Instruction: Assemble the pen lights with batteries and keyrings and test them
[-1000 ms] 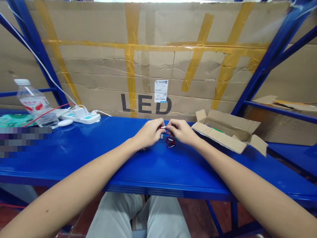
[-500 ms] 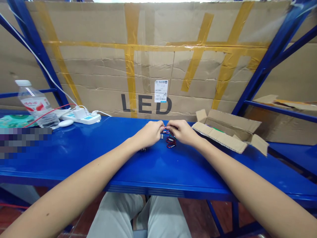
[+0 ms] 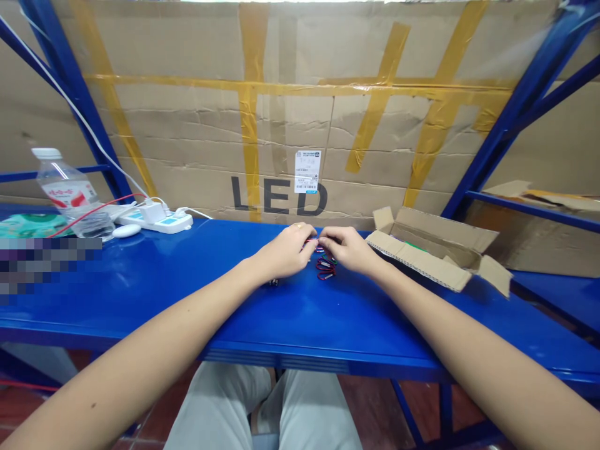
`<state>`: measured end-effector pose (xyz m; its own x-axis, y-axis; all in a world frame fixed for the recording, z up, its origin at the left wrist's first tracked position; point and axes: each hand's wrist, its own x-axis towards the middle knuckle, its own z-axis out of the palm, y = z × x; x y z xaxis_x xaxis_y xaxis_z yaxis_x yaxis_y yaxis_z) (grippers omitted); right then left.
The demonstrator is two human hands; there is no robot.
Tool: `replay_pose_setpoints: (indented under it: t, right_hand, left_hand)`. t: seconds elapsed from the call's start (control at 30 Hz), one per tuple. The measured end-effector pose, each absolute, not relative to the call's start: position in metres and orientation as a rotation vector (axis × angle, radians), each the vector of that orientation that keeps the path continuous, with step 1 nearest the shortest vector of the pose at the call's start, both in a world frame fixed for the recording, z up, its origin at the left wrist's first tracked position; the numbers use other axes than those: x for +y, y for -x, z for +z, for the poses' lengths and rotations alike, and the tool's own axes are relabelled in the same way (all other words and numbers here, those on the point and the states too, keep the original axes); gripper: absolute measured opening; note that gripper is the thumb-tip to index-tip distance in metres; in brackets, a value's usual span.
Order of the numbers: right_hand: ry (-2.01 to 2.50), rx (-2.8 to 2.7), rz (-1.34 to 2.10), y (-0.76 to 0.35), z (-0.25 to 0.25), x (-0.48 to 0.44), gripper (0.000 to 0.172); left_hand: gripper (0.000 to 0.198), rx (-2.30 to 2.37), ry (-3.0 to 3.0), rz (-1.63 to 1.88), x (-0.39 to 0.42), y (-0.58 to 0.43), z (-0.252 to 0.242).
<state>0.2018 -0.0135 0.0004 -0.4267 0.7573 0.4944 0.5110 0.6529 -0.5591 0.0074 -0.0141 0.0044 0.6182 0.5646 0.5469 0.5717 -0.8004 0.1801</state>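
Handling a small red part (image 3: 311, 240) was apparently the step; left hand (image 3: 287, 251) and right hand (image 3: 347, 249) pinched it; the next move called for steady control.

Well left of the left hand (image 3: 288, 252) stands a clear bottle (image 3: 70, 194) with a white cap, a red cable (image 3: 105, 205) crossing it. Nearer that hand, a white power strip (image 3: 175, 222) lies beside a white oval object (image 3: 126, 231). Beyond both hands rises a taped cardboard panel (image 3: 312, 122) marked LED, bearing a white label (image 3: 307, 172).
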Motion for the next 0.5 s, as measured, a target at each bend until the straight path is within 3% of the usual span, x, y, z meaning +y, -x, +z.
replay_pose_setpoints:
  t: [0.17, 0.5]
  right_hand:
    - [0.945, -2.208, 0.102, -0.2011, 0.0029, -0.0156, 0.023]
    - [1.007, -2.076, 0.526, -0.2009, -0.0003, -0.0156, 0.024]
  left_hand:
    - [0.029, -1.145, 2.857, -0.844, -0.0113, -0.0087, 0.0029]
    - [0.021, -1.044, 2.898, -0.952, -0.0120, -0.0044, 0.0040]
